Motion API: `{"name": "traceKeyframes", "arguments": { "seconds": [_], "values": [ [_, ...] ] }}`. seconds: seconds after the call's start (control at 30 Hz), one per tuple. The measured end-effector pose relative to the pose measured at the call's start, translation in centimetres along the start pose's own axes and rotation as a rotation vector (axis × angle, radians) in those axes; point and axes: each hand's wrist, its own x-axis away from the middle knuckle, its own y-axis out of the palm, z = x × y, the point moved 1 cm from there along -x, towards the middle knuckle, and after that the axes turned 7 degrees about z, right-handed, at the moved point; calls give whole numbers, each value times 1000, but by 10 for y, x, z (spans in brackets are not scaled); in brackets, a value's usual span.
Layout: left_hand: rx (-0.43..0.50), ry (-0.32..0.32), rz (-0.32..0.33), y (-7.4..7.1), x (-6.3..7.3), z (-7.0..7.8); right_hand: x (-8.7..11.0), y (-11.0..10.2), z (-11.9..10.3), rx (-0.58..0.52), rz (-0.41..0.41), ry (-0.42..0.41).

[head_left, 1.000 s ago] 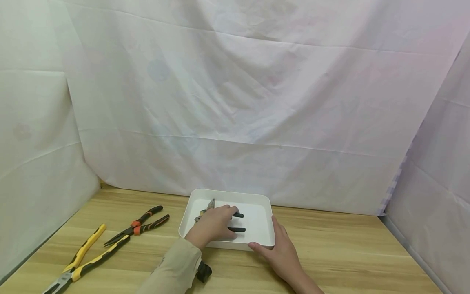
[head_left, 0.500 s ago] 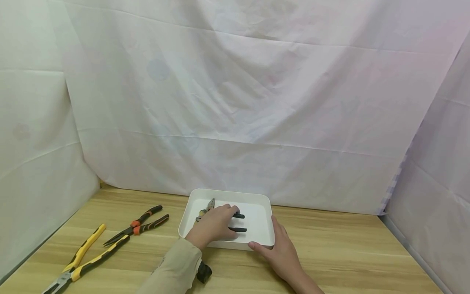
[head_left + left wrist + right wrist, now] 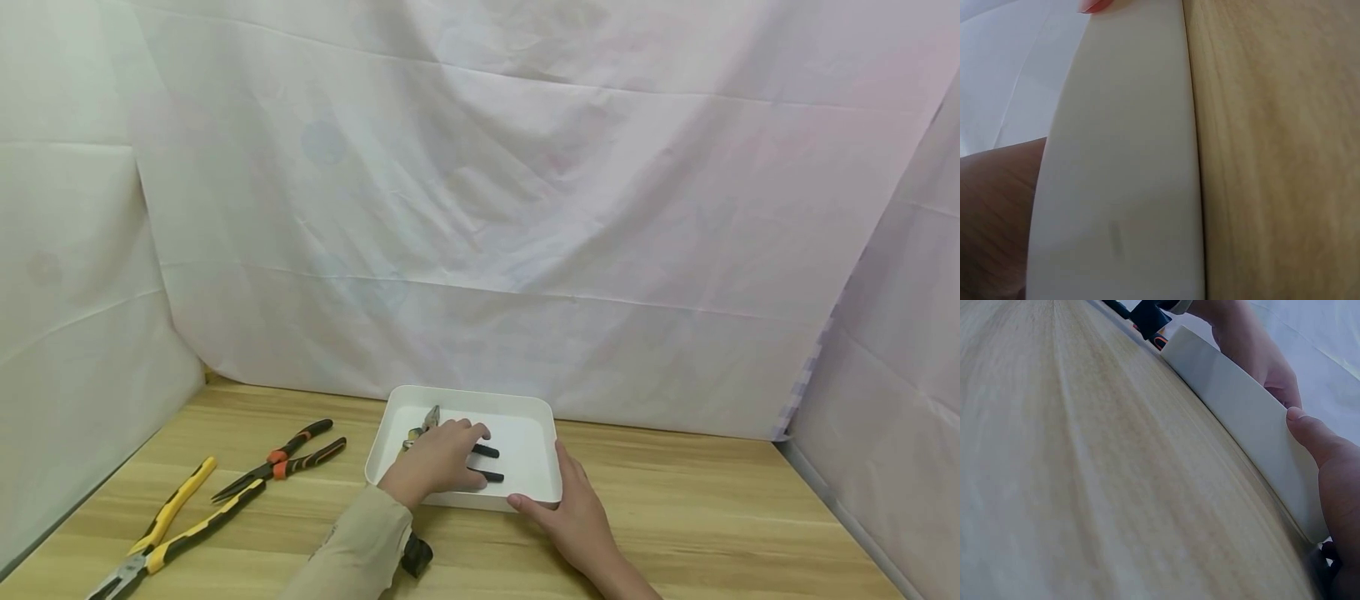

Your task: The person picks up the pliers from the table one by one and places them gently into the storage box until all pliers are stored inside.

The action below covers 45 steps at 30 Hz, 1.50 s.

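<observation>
at the near edge of the wooden table (image 3: 712, 517), a beige sleeve (image 3: 352, 546) is reaching forward, and a black block (image 3: 416, 556) is sitting just beside its cuff. to the left, long pliers with yellow and black handles (image 3: 161, 556) are lying open, their metal tips pointing toward the near left. the right hand (image 3: 573, 512) is gripping the near right corner of the white tray (image 3: 480, 502); its thumb is pressing on the near wall while its fingers are curling along the right side. the left hand (image 3: 435, 462) is reaching over that near wall, palm down, into the tray. its thumb and forefinger are standing apart, and the pliers with black handles (image 3: 487, 451) are lying in the tray under it, both handle ends poking out to the right. the hand is covering so much that i am not managing to tell whether it is pinching them. on the table left of the tray, black and orange pliers (image 3: 275, 465) are resting near the end of a yellow handle. farther inside the tray, the metal tips of another pair of pliers (image 3: 431, 417) are pointing away. behind everything, a pale cloth (image 3: 480, 208) is hanging in creases.
</observation>
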Motion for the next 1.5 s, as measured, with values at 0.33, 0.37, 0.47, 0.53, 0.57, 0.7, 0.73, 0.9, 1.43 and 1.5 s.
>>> {"name": "traceKeyframes", "arguments": {
  "seconds": [0.33,0.37,0.47,0.53,0.57,0.7,0.73,0.9,1.43,1.5],
  "values": [
    [-2,-10,-26,-3,0,2,0,0,0,3,0,-1],
    [-3,-9,-25,-3,1,2,0,0,0,1,0,-1],
    [-6,-5,-22,-5,1,3,0,-1,0,-2,1,-3],
    [-8,1,-18,-7,2,4,1,-1,0,-3,0,-2],
    [-9,4,-15,-7,2,5,1,-2,0,-3,0,-1],
    [-9,19,-9,-11,3,8,1,-2,0,-3,-5,6],
    [-7,22,-9,-12,3,8,1,-2,0,-4,-8,8],
    [-14,25,-8,-18,6,14,1,0,0,-8,-8,8],
    [-90,151,138,-81,54,24,0,3,-2,-18,9,-5],
    [-91,152,133,-82,57,22,1,1,1,-5,8,1]
  ]
}}
